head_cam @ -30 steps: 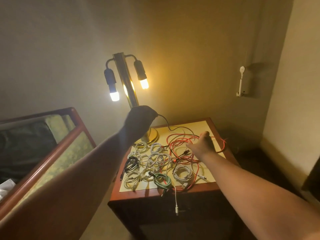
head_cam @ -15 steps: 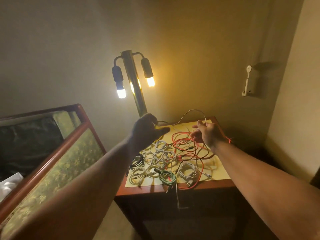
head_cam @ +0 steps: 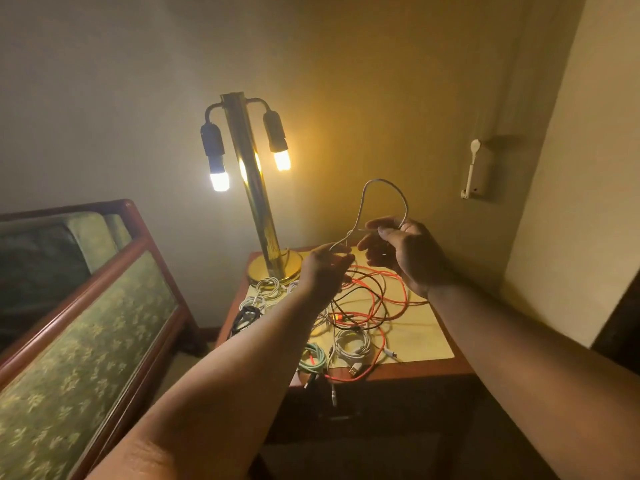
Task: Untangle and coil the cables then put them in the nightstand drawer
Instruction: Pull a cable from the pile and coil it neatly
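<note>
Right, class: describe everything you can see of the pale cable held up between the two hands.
The pale cable is thin, smooth and whitish-grey, plastic-coated by its look. It stands in one open, rounded loop in the air above the nightstand, to the right of the lit lamp. The left hand pinches it just below where the loop's sides meet; the right hand grips the other side. Its ends are hidden.
</note>
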`<state>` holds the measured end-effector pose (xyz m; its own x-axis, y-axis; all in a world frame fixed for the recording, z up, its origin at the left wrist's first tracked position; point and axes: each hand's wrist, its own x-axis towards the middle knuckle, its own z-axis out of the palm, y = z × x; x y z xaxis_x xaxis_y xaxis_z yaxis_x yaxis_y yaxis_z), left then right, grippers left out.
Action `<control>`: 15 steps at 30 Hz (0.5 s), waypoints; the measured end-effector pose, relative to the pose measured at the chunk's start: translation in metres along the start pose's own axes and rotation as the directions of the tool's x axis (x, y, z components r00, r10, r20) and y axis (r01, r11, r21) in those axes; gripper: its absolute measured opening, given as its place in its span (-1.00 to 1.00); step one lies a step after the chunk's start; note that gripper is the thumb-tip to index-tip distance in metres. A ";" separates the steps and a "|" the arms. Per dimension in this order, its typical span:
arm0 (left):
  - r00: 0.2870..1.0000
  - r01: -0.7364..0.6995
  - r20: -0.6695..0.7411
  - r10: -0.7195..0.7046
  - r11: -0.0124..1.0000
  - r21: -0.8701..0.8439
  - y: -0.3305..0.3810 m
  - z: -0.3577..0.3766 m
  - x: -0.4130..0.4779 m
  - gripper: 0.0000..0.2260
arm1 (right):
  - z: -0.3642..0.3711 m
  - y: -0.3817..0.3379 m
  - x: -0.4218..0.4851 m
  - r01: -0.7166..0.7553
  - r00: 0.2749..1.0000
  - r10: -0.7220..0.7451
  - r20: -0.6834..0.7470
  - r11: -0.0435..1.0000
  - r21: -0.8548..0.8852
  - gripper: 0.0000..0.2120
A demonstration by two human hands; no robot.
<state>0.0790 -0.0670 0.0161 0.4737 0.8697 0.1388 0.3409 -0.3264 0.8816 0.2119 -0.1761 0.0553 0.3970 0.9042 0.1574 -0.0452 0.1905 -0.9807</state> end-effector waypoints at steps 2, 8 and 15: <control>0.999 -0.008 -0.048 0.004 0.996 -0.083 0.009 -0.004 0.006 -0.89 | -0.004 0.003 -0.003 -0.005 1.000 0.005 0.007 1.000 -0.020 -0.79; 0.967 -0.176 -0.195 0.163 0.983 -0.050 0.030 -0.028 0.022 -0.84 | -0.005 0.046 -0.004 -0.127 0.978 0.167 0.129 0.955 -0.268 -0.33; 0.966 -0.113 -0.252 0.054 0.967 -0.227 0.061 -0.057 0.021 -0.78 | 0.041 0.082 -0.001 -0.162 0.967 0.227 0.115 0.897 -0.411 -0.51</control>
<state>0.0636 -0.0474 0.0985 0.2711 0.9160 0.2956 0.0916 -0.3302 0.9394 0.1699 -0.1453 -0.0203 0.2686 0.9615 -0.0573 0.2720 -0.1328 -0.9531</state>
